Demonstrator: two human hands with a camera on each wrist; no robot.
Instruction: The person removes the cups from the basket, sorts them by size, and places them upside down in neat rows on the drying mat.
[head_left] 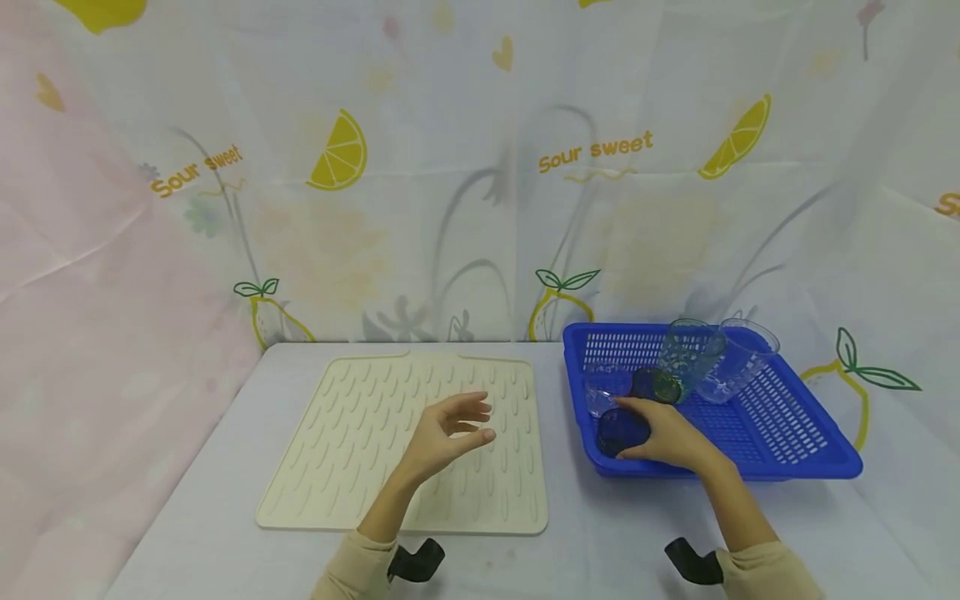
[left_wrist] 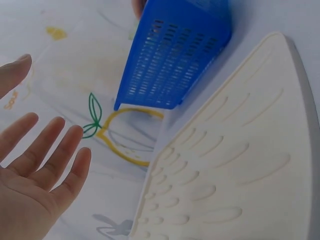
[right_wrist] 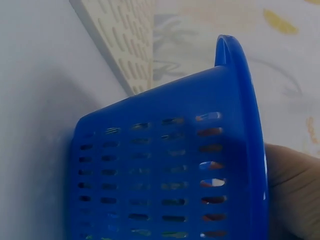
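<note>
My right hand (head_left: 667, 433) reaches into the blue plastic basket (head_left: 817, 417), its thumb and fingers curved round a dark blue glass (head_left: 621, 432) at the near left corner. Beside that lies a clear glass (head_left: 602, 385), and a dark greenish glass (head_left: 666, 386) lies just behind the fingertips. Two taller glasses lean at the back: a green-tinted glass (head_left: 684, 350) and a clear one. My left hand (head_left: 450, 429) hovers over the cream ridged mat (head_left: 360, 442), fingers spread and holding nothing. In the right wrist view the basket wall hides most of the right hand (right_wrist: 295, 180).
A white-covered table (head_left: 217, 500) carries the mat on the left and the basket on the right, with a narrow gap between them. Behind stands a printed curtain (head_left: 450, 208) with lemon drawings. The basket's raised rim surrounds the glasses.
</note>
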